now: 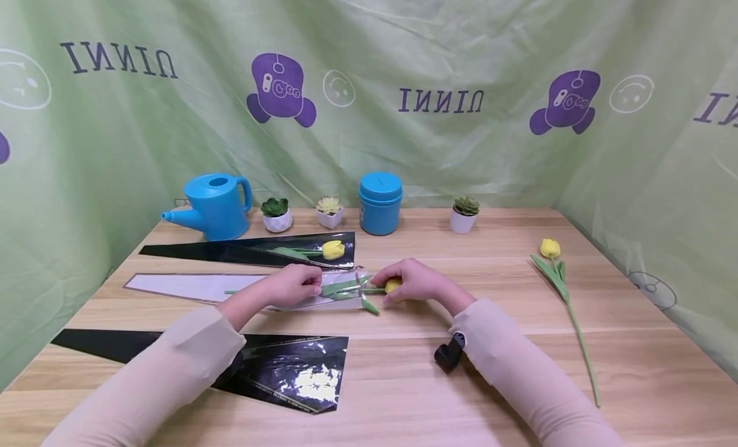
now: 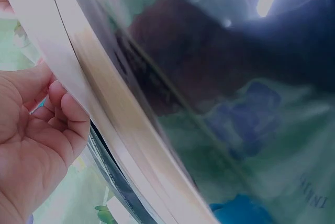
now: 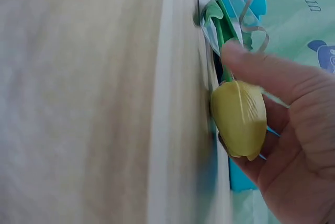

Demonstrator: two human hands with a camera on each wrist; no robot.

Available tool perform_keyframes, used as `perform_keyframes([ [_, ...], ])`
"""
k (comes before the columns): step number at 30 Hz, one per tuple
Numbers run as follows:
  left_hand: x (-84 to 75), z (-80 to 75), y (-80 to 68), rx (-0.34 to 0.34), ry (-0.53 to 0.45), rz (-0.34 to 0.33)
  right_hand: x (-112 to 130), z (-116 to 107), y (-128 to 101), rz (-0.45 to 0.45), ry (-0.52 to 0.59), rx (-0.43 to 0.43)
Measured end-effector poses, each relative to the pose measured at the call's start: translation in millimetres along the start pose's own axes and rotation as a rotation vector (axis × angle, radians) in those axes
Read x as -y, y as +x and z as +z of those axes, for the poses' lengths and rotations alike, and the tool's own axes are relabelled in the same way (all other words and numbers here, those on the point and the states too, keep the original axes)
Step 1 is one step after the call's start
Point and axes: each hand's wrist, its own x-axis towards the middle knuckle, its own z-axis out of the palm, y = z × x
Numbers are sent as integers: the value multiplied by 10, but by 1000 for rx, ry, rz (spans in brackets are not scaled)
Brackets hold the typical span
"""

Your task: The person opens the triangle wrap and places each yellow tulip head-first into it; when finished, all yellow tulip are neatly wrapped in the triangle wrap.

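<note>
While our left hand (image 1: 295,285) curls its fingers over the open end of the white sleeve (image 1: 190,287), pinching the clear film there, our right hand (image 1: 416,282) grips the yellow tulip (image 1: 393,285) by its bloom and the top of its stem. From the right wrist we see the thumb (image 3: 267,69) pressed on the stem just above the flower, and the green leaves already inside the mouth of the wrapper. We have the tulip lying flat near the middle of the wooden table (image 1: 496,364), its stem running left into the sleeve and its bloom still outside.

Just behind the white sleeve lies a black sleeve (image 1: 242,250) with another yellow tulip (image 1: 332,249) in it. A second black sleeve (image 1: 277,370), empty, lies nearer to us, partly under our left forearm. Well to the right a loose tulip (image 1: 550,248) lies on bare wood. Along the back edge stand a blue watering can (image 1: 214,205), a blue canister (image 1: 380,203) and three small potted succulents (image 1: 275,214), (image 1: 329,211), (image 1: 464,214)
</note>
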Motion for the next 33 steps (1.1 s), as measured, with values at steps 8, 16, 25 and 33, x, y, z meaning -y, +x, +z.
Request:
perform_keyframes([
  [8,19,4,-18,-6,-1,9,2,51,7,-38,-21,-64],
  [16,2,-36,-23,-13,-4,7,29,74,74,-49,41,-127],
  [25,-43,-37,-7,-4,-12,5,112,168,230,-61,26,-100],
  [33,-48,-7,-7,-12,-17,5,155,198,228,-27,51,-81],
])
